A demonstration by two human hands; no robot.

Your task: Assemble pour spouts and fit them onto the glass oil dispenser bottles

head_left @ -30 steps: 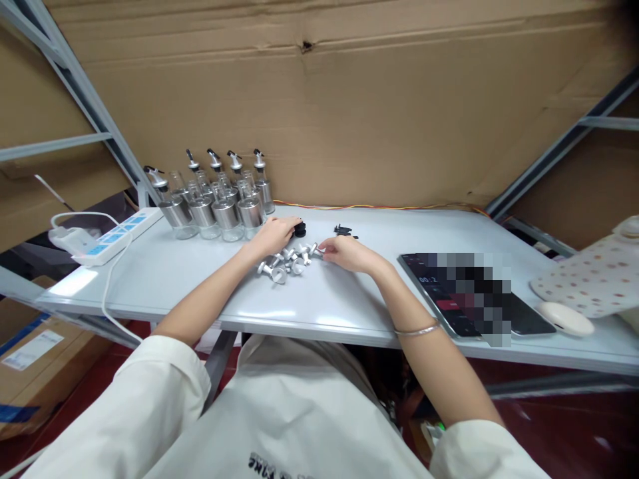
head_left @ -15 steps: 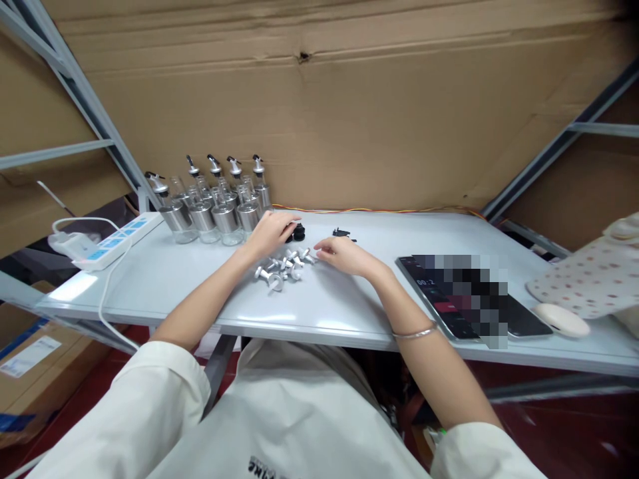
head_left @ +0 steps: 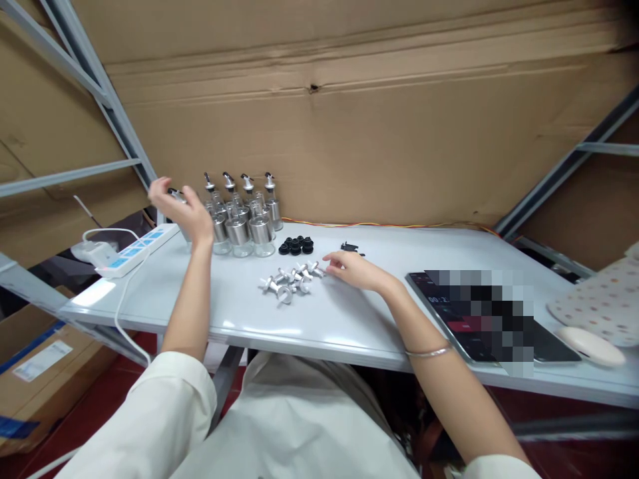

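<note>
My left hand [head_left: 180, 211] is raised at the left end of a group of glass bottles with steel sleeves [head_left: 238, 231]. Its fingers and thumb are apart, with a black-tipped pourer spout [head_left: 176, 193] showing between them; I cannot tell whether they touch it. Several bottles at the back carry pourer spouts, while the front ones have bare necks. Over the table, my right hand [head_left: 355, 269] is loosely bent with fingers apart, beside a pile of silver pourer parts [head_left: 285, 285]. Black stoppers [head_left: 295, 245] stand in a cluster behind the pile. Small black pieces [head_left: 351, 248] lie behind my right hand.
A tablet-like device [head_left: 464, 326] lies on the table at right, near a pale rounded object [head_left: 592, 346] and a dotted cloth item [head_left: 599, 306]. A white power strip [head_left: 137, 251] with a cable sits at left. Cardboard [head_left: 349, 146] walls the back.
My left hand has moved left and up from beside the black stoppers to the leftmost bottle, uncovering the stoppers. My right hand stays near the silver parts. The view has shifted slightly.
</note>
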